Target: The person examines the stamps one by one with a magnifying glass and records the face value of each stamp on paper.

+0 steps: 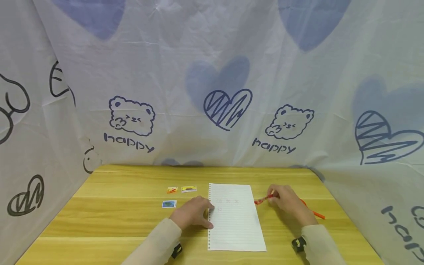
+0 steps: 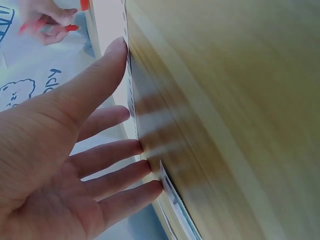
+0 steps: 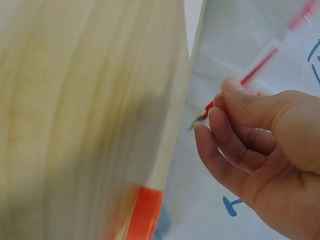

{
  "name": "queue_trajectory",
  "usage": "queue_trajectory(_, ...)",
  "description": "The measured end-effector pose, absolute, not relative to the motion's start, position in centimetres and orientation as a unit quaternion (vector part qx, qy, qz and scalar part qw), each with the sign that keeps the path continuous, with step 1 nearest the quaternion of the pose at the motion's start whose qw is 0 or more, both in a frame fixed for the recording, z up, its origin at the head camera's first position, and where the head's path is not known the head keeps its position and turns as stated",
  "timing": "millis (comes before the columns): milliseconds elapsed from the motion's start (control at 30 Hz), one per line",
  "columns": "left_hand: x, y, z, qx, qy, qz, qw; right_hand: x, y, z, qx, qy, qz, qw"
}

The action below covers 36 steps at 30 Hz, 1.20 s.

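A lined loose-leaf sheet (image 1: 235,228) lies upright on the table, punched along its left edge, with faint numbers in its upper part. My left hand (image 1: 193,212) rests at that punched edge. Its thumb and fingers are loosely extended and touch the paper's rim in the left wrist view. Past the sheet's right edge, my right hand (image 1: 286,198) pinches a slim red pen (image 3: 260,67) with a partly clear barrel. One end sticks out toward the sheet; a narrow tip (image 3: 198,120) shows by the fingertips, slightly blurred.
Left of the sheet lie three stamp-like pictures: a blue one (image 1: 169,204), a red-and-yellow one (image 1: 172,190) and a yellow one (image 1: 188,188). An orange-red stick-like object (image 1: 318,214) lies partly behind the right hand. A printed curtain (image 1: 179,81) encloses the wooden table (image 1: 116,221).
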<state>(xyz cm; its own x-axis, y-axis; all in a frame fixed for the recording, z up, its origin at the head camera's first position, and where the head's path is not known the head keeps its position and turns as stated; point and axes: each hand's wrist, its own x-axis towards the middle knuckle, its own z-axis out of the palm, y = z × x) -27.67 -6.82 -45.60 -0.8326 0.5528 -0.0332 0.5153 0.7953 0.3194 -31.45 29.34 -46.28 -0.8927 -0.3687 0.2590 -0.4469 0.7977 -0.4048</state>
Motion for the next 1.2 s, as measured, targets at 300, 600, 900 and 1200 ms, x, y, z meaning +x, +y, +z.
queue_trajectory(300, -27.7, -6.7, -45.7, 0.282, 0.944, 0.159, 0.059, -31.4, 27.9, -45.5, 0.233, -0.925, 0.283, 0.098)
queue_trajectory(600, -27.9, -6.7, -46.1, 0.277, 0.946, 0.156, 0.064, -30.9, 25.9, -45.7, 0.242, -0.892, 0.38, 0.035)
queue_trajectory(900, -27.8, -6.7, -45.9, 0.27, 0.947, 0.159, 0.07, -30.7, 23.7, -45.4, 0.192, -0.9, 0.393, 0.002)
queue_trajectory(1200, -27.7, -6.5, -45.8, 0.259, 0.949, 0.162, 0.076, -31.0, 22.2, -45.6, 0.211, -0.889, 0.407, -0.018)
